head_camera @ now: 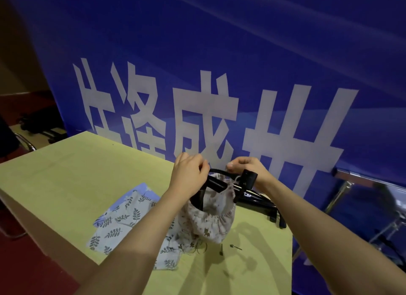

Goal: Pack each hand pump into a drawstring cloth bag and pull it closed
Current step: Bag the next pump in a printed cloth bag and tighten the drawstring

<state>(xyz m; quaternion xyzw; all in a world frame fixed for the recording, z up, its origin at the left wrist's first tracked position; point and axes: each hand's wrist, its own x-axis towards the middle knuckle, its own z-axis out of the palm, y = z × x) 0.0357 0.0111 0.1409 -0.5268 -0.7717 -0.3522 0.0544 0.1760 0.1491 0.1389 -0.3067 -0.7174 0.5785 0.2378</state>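
both hands up above the table (66,176). left hand (189,174) fingers pinched shut on something thin at the bag top, looks like the drawstring, cant tell for sure. right hand (248,167) fingertips also pinched closed by the cord. hand pump (216,182), black, stands in the pale floral drawstring bag (211,220), handle sticking out of the gathered mouth. leaf-print bags (123,218) lie flat to the left, another black pump (259,200) behind on the table.

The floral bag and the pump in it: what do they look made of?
Floral drawstring bag: thin woven cloth, matte; it gathers into soft pleats at the mouth. Hand pump: black with glossy highlights on the tube, probably painted metal or hard plastic; the picture cannot settle which.
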